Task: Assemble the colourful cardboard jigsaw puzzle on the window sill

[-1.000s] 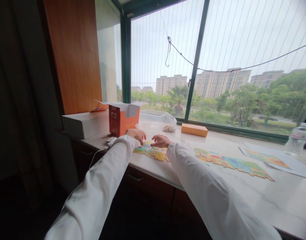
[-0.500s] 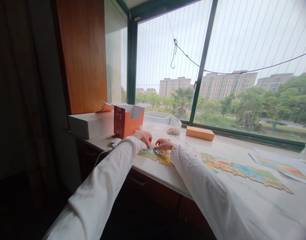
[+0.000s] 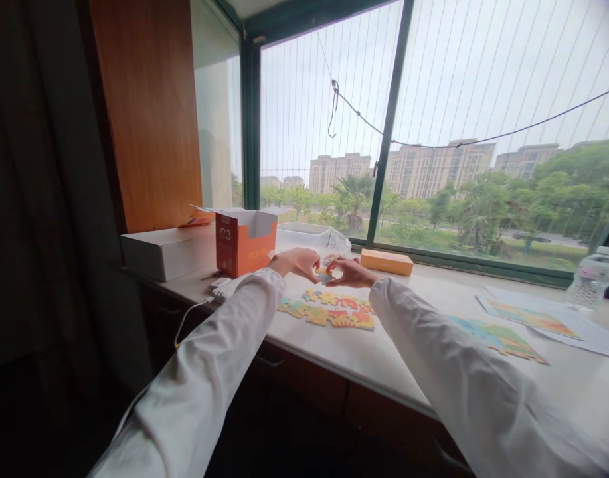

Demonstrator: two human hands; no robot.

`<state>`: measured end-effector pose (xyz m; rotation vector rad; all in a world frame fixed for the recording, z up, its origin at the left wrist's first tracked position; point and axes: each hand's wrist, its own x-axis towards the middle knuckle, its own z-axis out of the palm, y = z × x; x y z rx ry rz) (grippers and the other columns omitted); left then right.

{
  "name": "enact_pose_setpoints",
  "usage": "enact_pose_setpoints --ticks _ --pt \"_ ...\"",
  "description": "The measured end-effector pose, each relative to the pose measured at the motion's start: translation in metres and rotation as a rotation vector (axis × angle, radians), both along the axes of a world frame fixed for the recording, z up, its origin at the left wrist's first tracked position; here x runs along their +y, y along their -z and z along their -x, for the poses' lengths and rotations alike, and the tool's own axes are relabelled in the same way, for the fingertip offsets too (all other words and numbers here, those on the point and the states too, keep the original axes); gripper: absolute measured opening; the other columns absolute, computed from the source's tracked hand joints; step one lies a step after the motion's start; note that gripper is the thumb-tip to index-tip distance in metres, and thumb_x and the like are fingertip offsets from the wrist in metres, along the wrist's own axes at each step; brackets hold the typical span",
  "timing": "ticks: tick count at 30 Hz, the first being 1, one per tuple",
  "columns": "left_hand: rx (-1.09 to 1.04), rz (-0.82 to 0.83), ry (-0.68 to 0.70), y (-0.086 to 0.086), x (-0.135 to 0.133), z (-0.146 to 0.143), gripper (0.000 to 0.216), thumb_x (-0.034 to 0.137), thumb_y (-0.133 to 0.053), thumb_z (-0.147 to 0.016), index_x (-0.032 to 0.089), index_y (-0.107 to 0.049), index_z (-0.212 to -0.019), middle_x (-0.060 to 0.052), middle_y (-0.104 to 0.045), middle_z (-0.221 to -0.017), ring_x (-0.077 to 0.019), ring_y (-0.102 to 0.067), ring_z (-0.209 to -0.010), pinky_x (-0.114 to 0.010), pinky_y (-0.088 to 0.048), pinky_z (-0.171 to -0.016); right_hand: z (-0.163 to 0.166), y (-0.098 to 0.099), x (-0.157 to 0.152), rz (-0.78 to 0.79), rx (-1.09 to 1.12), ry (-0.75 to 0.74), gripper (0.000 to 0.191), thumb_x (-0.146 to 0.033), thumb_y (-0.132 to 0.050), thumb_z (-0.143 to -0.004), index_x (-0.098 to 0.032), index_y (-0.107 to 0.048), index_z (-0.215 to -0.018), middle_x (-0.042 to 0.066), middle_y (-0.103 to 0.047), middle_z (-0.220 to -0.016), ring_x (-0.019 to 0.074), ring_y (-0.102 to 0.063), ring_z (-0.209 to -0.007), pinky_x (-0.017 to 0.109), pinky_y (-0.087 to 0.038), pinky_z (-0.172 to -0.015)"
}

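Between my two hands is a small colourful puzzle piece (image 3: 325,275), raised a little above the worktop. My left hand (image 3: 300,261) pinches its left side with bent fingers. From the other side my right hand (image 3: 351,272) grips it between thumb and fingers. Whether it is one piece or a joined pair I cannot tell. Just below the hands lie two rows of joined puzzle pieces (image 3: 317,315) in yellow, blue and red. A longer joined strip of puzzle (image 3: 503,335) lies to the right, partly hidden by my right sleeve.
An orange open box (image 3: 257,249) stands at the left beside a white box (image 3: 157,255). Under the window are a clear bag (image 3: 340,243) and a flat orange box (image 3: 386,261). Printed sheets (image 3: 543,318) and a plastic bottle (image 3: 593,282) are at the right.
Both hands have risen from the rows of puzzle pieces and moved further back with a piece between them. More of the rows now shows. The view has shifted right.
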<state>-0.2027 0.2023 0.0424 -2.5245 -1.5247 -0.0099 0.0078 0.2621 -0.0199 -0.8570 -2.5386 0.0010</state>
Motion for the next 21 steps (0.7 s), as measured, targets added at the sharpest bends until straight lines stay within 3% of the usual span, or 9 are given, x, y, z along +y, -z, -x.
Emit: enact_pose_setpoints --ticks 6,12,17,21 --pt "-0.098 -0.008 0.237 0.008 0.002 -0.083 0.061 0.067 -0.064 -0.069 0.021 -0.066 -0.109 -0.006 -0.071 -0.108 -0.0217 -0.064 -0.093 -0.028 -0.044 -0.078 -0.114 -0.008 -0.033 -0.01 0.003 0.03 0.056 -0.067 -0.068 -0.077 -0.023 -0.068 -0.11 0.007 -0.074 -0.105 0.0219 -0.065 -0.082 0.04 -0.038 -0.088" --pt "-0.12 0.075 0.41 0.034 0.004 -0.174 0.062 0.071 -0.06 -0.071 0.023 -0.068 -0.109 -0.004 -0.072 -0.105 -0.0204 -0.065 -0.091 -0.027 -0.044 -0.074 -0.213 0.017 -0.079 0.002 -0.033 0.161 0.052 -0.068 -0.06 -0.084 -0.031 -0.068 -0.119 0.005 -0.073 -0.109 0.0213 -0.065 -0.085 0.042 -0.035 -0.094" --pt "-0.14 0.115 0.458 0.068 0.001 -0.215 0.063 0.075 -0.06 -0.07 0.023 -0.069 -0.103 -0.003 -0.073 -0.101 -0.021 -0.066 -0.088 -0.028 -0.043 -0.07 -0.253 0.042 -0.097 0.074 -0.058 0.162 0.05 -0.069 -0.054 -0.088 -0.032 -0.073 -0.115 0.009 -0.072 -0.115 0.0259 -0.065 -0.099 0.043 -0.035 -0.092" --pt "-0.138 0.115 0.465 0.085 0.0 -0.222 0.059 0.073 -0.062 -0.071 0.024 -0.068 -0.101 -0.003 -0.073 -0.102 -0.0214 -0.066 -0.088 -0.028 -0.043 -0.07 -0.262 0.044 -0.099 0.083 -0.094 0.115 0.046 -0.069 -0.056 -0.087 -0.034 -0.077 -0.108 0.008 -0.071 -0.115 0.0267 -0.064 -0.103 0.043 -0.032 -0.093"
